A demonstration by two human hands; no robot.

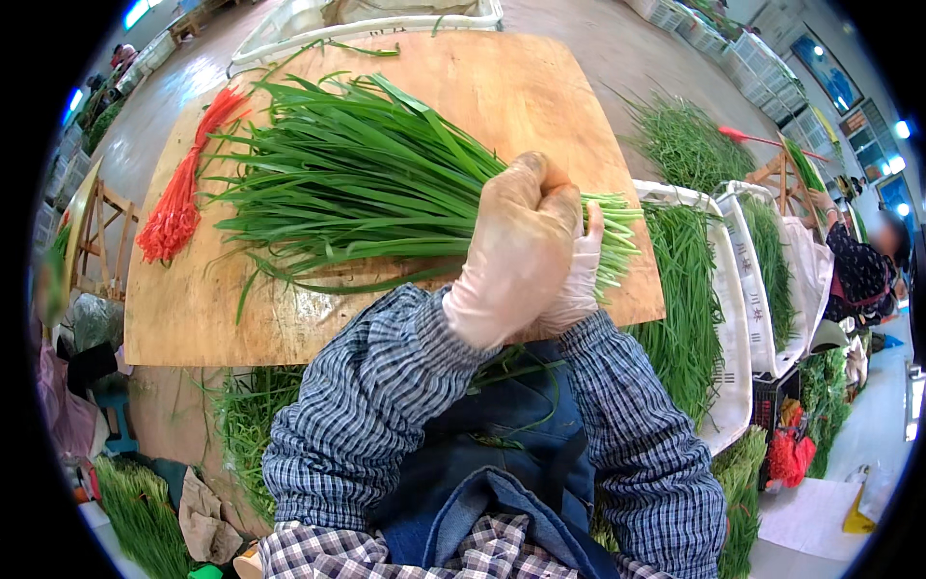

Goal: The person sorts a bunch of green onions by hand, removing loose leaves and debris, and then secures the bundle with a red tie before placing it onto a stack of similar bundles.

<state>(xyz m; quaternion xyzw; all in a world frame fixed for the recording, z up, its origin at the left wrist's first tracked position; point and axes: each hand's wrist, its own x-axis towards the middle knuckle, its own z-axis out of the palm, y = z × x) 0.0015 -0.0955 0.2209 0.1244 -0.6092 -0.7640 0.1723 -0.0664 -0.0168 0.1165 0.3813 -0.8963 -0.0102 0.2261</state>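
Note:
A thick bunch of garlic chives (352, 179) lies across the wooden board (521, 82), green tips to the left and pale cut ends to the right. My left hand (516, 251), in a thin whitish glove with brownish stains, is closed around the stalks near those ends. Tucked partly behind it, my right hand (576, 280), also gloved, grips the same bunch just beside the cut ends; most of its fingers are hidden. At the board's left edge rests a bundle of red ties (185, 188), gathered in the middle.
White crates (728, 386) of long green chives stand to the right, with a loose green pile (690, 140) on the floor beyond. Another white crate (371, 43) sits past the board's far edge. A person (865, 265) works at the far right. More greens (145, 516) lie at the lower left.

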